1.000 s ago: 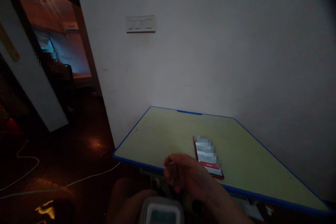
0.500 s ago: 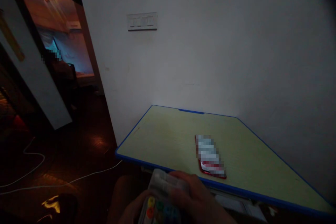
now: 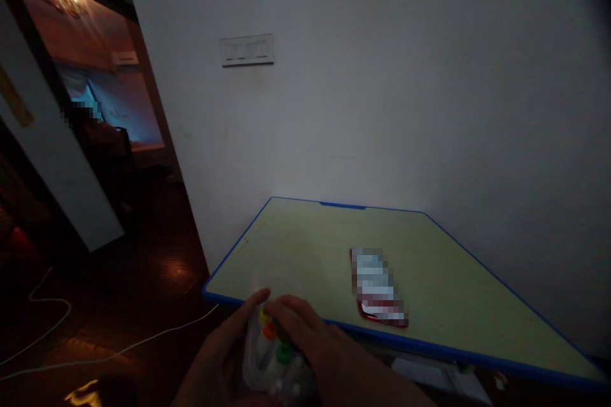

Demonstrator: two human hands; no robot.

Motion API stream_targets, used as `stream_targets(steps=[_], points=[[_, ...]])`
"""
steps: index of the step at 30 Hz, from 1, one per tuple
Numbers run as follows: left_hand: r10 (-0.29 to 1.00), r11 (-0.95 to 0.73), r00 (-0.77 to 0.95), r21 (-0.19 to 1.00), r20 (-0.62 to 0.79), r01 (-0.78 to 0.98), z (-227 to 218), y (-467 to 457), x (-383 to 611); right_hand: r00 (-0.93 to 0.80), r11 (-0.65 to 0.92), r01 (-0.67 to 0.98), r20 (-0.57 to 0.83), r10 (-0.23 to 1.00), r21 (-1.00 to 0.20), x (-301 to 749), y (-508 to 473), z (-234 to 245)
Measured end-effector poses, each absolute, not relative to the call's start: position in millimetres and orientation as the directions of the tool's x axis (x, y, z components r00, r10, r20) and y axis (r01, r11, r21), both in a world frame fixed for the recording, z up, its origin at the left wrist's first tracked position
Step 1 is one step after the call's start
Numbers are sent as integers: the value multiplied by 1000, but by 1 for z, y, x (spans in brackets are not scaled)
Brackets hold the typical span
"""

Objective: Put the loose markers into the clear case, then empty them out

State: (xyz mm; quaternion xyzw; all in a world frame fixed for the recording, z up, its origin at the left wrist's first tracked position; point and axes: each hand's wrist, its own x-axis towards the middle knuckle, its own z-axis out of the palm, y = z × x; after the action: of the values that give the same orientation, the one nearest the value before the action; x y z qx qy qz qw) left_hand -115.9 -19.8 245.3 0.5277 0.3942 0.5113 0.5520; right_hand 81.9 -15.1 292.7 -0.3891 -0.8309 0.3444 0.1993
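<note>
Both of my hands hold a small clear plastic box [image 3: 267, 356] with coloured beads or pieces inside, yellow, orange and green. My left hand [image 3: 214, 356] wraps its left side, thumb up at the top. My right hand [image 3: 324, 350] covers its right side, fingers curled over the coloured pieces. The box is held just in front of the near left edge of the pale green table [image 3: 305, 248] with a blue rim. A red phone [image 3: 377, 286] lies flat on the table, to the right of my hands.
A white wall with a switch plate [image 3: 247, 50] stands behind the table. To the left a dark doorway [image 3: 95, 127] opens on a lit room. White cables [image 3: 119, 346] run over the dark wooden floor.
The box has come up from my lap to the table's near edge. My right hand shifted from resting above it to gripping it, and my left hand came into view on its side.
</note>
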Motion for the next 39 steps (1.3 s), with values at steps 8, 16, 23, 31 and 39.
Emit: stream_targets(steps=[8, 16, 23, 31, 39], points=[[937, -316, 275, 852, 214, 416, 326, 37, -100, -328, 327, 141, 267, 906, -934, 74, 43, 314], [887, -397, 335, 157, 318, 904, 313, 83, -109, -118, -8, -164, 12, 993, -986, 94, 122, 306], [818, -550, 486, 171, 306, 818, 343, 161, -104, -323, -292, -125, -239, 916, -948, 130, 187, 289], [759, -644, 486, 393, 433, 656, 361, 204, -83, -340, -336, -229, -248, 907, -913, 159, 210, 277], [767, -641, 408, 561, 495, 524, 327, 205, -104, -103, -318, -377, -302, 948, -870, 168, 224, 265]])
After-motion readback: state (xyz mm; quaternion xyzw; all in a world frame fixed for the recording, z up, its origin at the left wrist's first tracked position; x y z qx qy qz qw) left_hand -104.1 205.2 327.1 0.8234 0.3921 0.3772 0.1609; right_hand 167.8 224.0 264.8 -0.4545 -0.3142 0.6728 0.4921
